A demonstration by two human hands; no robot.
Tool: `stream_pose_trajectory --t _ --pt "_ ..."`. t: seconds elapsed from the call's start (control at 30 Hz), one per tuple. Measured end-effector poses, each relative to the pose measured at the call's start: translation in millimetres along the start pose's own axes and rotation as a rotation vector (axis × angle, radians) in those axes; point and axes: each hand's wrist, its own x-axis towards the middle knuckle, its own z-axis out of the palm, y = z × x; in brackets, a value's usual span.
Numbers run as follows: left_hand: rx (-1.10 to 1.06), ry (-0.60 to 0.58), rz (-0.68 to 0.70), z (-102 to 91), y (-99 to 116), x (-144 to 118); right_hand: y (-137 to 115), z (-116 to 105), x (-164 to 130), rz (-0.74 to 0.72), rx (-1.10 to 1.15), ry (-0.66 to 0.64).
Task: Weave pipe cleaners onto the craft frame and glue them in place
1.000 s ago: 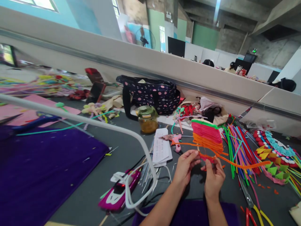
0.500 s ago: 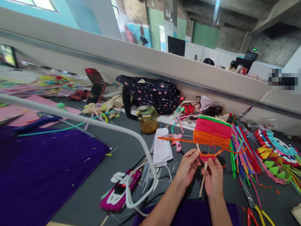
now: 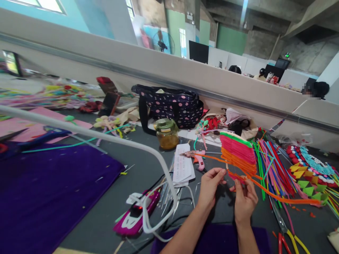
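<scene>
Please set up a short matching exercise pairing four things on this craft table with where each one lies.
Things:
1. glass jar
2. polka-dot bag
3. woven piece
4. purple felt

Places:
A. against the partition wall
B. held up by both hands
C. spread over the table's left side
D. in front of the bag

Pairs: 1-D, 2-A, 3-B, 4-C

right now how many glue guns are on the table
2. A pink glue gun lies beyond the left hand, beside the white paper slips. A blue glue gun lies far left by the purple felt. Clutter may hide more.
</scene>
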Motion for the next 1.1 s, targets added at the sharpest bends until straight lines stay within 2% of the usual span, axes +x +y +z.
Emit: stream_pose_trajectory --t 0.13,0.33,0.47,0.53,0.67,0.73,0.87,0.97,1.1 --pt "0.081 0.006 0.052 0.0 1 0 4 -1 -3 -0.117 -0.067 -0.091" --pt "0.106 -0.006 0.011 -2.6 -1 3 3 -2 1 -0.377 -0.159 -0.187" --pt "0.092 -0.026 0.011 -4.8 -1 4 -1 -1 1 -0.418 -0.162 -0.236" --pt "0.096 -0.011 0.007 -5.3 1 4 -1 1 -1 -0.336 -0.127 -0.222" --pt "0.051 -0.018 -0.041 -5.1 5 4 0 5 -4 0.013 0.012 -0.137" --pt "-0.017 -0.038 -0.089 -4.6 6 4 -1 8 -2 0.162 0.129 -0.112" --pt "-0.153 -0.075 -0.172 -3.4 3 3 -6 10 4 0.368 0.4 -0.101" --pt "-0.19 -0.125 -0.196 -2.3 0 2 -10 10 8 0.45 0.493 -0.112" --pt "-0.138 -0.129 -0.16 -0.7 -1 0 -10 8 9 0.446 0.5 -0.06"
